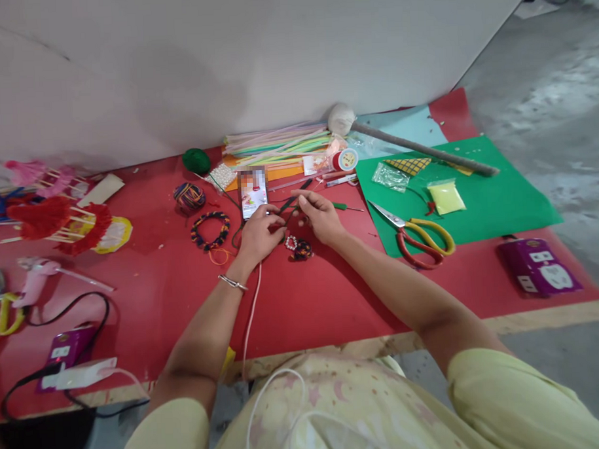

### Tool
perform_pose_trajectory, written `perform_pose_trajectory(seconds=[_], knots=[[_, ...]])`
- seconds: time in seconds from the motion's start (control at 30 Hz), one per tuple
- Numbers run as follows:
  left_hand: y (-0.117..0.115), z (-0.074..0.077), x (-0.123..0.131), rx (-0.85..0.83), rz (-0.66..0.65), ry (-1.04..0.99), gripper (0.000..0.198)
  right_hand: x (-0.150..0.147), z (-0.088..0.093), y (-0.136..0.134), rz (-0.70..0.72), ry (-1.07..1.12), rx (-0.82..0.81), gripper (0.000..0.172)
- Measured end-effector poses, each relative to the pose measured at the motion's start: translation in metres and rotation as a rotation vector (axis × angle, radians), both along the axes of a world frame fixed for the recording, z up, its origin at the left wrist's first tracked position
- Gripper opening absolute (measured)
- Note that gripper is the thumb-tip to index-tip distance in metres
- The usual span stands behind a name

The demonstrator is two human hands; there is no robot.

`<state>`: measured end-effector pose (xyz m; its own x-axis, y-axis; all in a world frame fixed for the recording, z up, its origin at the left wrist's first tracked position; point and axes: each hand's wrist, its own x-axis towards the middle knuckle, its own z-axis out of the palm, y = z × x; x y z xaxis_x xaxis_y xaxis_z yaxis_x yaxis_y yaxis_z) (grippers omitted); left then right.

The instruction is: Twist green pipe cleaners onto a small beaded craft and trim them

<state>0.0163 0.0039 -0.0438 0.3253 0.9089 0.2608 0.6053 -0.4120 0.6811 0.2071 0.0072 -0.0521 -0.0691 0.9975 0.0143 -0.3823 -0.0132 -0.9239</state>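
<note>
My left hand (261,234) is at the lower edge of a lit phone (253,192), its fingers bent and closed on a dark green cord. My right hand (321,217) pinches the same dark cord (290,209) between thumb and fingers. Just below the hands lie a small ring of pale beads (291,242) and a dark multicoloured yarn bundle (302,250). A braided yarn loop (210,230) rests left of my left hand. Beside my right hand is a thin tool with a green handle (339,205).
Scissors (412,233) lie on a green sheet (505,197) with a yellow packet (446,197). Yarn balls (189,197) and pipe cleaners (277,147) are at the back. A glue gun (39,279) and purple power box (72,347) stand left, another purple box (539,266) right.
</note>
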Motion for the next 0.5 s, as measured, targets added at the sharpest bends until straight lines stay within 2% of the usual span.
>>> perform_pose_trajectory(seconds=[0.17, 0.3, 0.5], knots=[[0.0007, -0.0015, -0.0004, 0.036, 0.082, -0.053, 0.008, 0.0019, -0.001, 0.0038, -0.059, 0.043, -0.024, 0.055], [-0.0005, -0.0011, 0.0003, -0.057, 0.141, -0.073, 0.011, 0.0038, -0.0024, 0.0062, -0.13, 0.08, -0.06, 0.045], [-0.0032, -0.0007, 0.0017, -0.066, 0.087, -0.009, 0.015, 0.0063, -0.0053, 0.0106, -0.214, 0.11, -0.124, 0.041]])
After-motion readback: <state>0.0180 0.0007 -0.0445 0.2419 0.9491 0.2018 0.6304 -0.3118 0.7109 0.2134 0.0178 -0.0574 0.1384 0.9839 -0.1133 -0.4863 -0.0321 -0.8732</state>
